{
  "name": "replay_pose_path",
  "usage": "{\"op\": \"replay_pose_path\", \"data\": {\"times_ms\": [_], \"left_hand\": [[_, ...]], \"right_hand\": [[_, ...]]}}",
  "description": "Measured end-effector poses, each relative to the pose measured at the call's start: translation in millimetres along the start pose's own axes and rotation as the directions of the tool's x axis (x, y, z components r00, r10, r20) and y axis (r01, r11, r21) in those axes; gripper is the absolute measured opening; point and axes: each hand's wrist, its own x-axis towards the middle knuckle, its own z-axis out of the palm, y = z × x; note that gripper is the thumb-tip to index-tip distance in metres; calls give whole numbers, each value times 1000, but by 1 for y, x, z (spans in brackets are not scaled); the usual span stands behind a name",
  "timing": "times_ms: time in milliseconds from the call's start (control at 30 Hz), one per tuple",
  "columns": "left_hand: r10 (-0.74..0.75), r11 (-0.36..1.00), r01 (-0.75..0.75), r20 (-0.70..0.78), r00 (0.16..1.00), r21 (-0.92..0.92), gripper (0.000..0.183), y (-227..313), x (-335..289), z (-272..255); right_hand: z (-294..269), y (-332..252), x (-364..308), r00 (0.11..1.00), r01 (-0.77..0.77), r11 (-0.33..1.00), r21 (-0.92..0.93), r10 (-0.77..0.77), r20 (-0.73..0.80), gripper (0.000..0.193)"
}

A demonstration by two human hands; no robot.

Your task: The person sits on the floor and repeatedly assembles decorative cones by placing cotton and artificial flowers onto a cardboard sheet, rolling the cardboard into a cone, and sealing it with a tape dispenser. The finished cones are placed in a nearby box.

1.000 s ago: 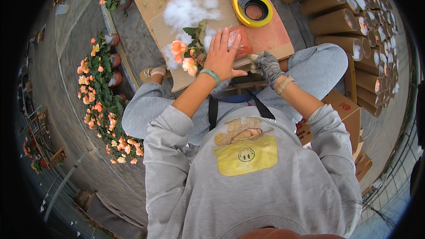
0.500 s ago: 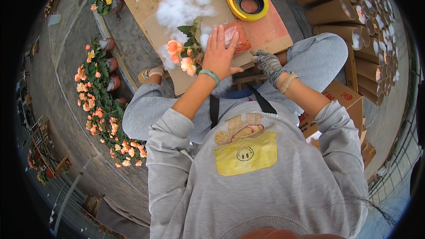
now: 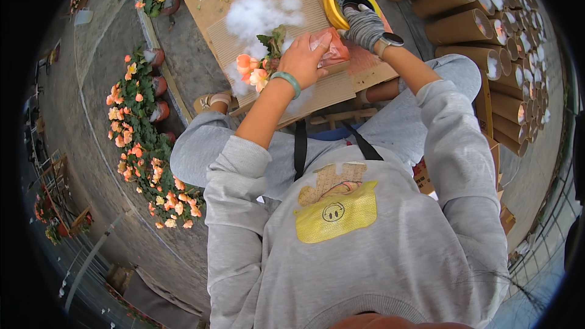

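Note:
A potted begonia lies on its side on a ribbed cardboard sheet (image 3: 314, 15), its peach blooms (image 3: 259, 79) toward the left and its red plastic-covered pot (image 3: 335, 52) toward the right. Over the pot and the base of the leaves, my bare left hand (image 3: 303, 60) is closed, a green bangle at the wrist. White fluffy stuffing (image 3: 259, 15) is spread behind and beside the blooms. My right hand (image 3: 365, 28), in a grey striped glove, grips a yellow and black tape dispenser (image 3: 332, 1) just beyond the pot; its fingers partly cover the tape roll.
Under the sheet is a larger cardboard box top (image 3: 201, 9). Many brown cardboard tubes (image 3: 457, 27) with white stuffing in their ends are stacked at the right. A row of potted begonias (image 3: 128, 125) runs along the floor at the left. My bent knees flank the box.
My right hand has moved from the box's near edge up to the tape dispenser and taken hold of it. My left hand has closed more around the pot, with the fingers bent.

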Motion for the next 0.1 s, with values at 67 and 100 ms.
{"op": "replay_pose_path", "data": {"times_ms": [67,100], "left_hand": [[-60,996,66,89,994,-62,88,1,2,-6],[-117,981,145,199,973,-132,89,1,5,-11]], "right_hand": [[-8,21,4,999,26,922,386,-10,-43,68],[-8,28,13,969,-239,611,755,99,227,64]]}}
